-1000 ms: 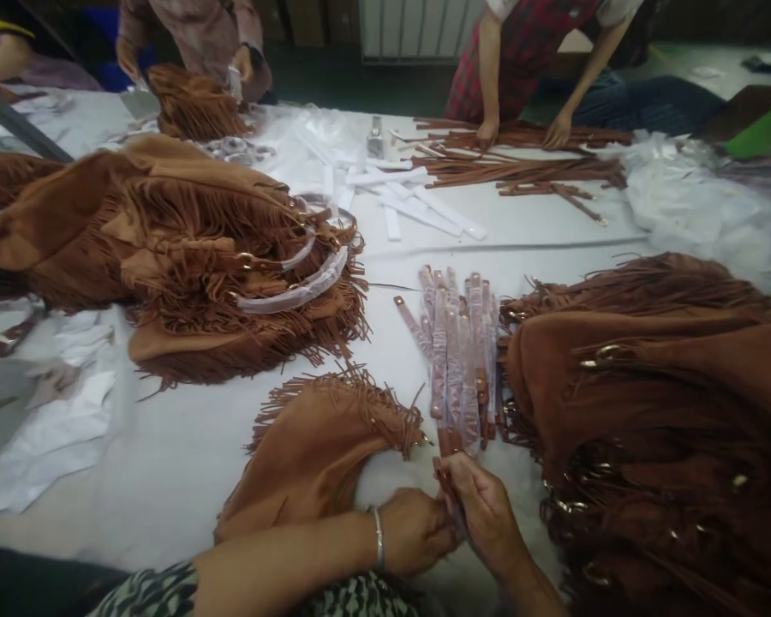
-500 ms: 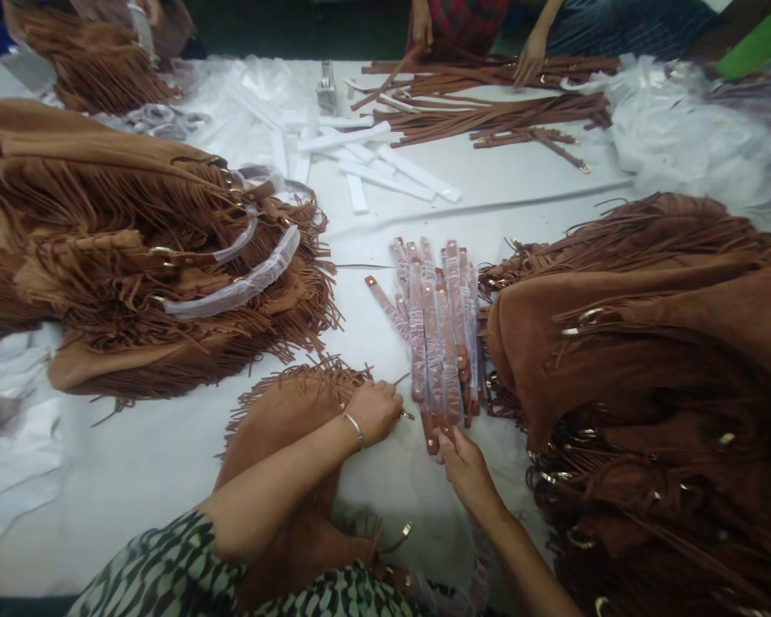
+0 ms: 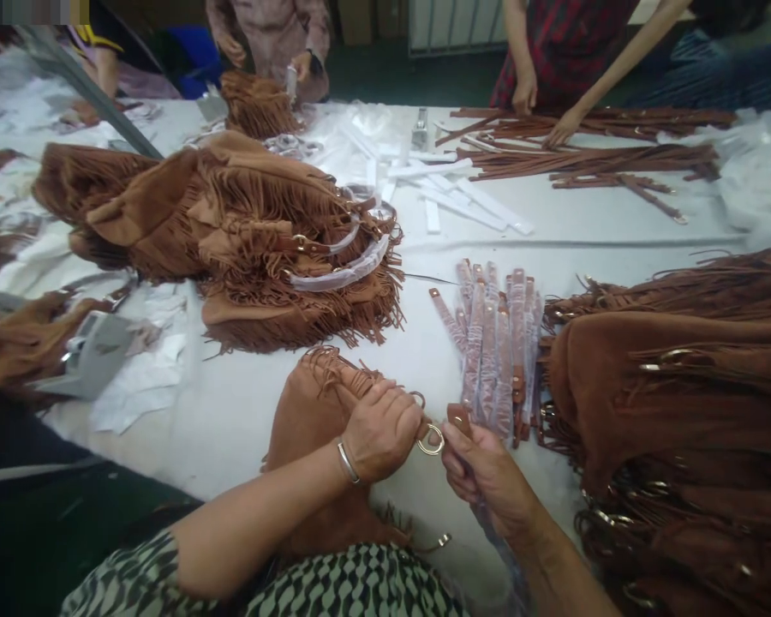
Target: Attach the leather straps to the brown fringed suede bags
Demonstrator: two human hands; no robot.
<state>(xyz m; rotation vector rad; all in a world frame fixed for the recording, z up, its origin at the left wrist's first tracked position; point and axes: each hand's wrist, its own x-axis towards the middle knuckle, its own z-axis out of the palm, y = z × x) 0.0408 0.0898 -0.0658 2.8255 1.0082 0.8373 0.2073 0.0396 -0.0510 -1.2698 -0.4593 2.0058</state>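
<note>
The left hand [image 3: 382, 433], one silver bracelet [image 3: 348, 464] at its wrist, was closed around the corner of a single brown fringed bag [image 3: 312, 411], which lay on the table just in front of the person. One gold ring [image 3: 430, 440] stood out between the two hands. The right hand [image 3: 488, 467] was clamped on one plastic-wrapped strap [image 3: 459, 418], its bare brown end close to that ring. Just beyond lay one group of wrapped straps [image 3: 488, 351], perhaps ten, overlapping too much to count exactly. Two large heaps of fringed bags flanked it, a darker right heap [image 3: 630, 360] and a lighter left heap [image 3: 250, 214]. The white tabletop [image 3: 417, 334] was crossed by one dark line [image 3: 584, 244]; past this were at least six white strips [image 3: 450, 197] and a spread of long brown strips [image 3: 591, 161]. Across the table, one person in pink [image 3: 273, 43] and another in a red plaid apron [image 3: 571, 51] worked before a dark green floor [image 3: 373, 77].
</note>
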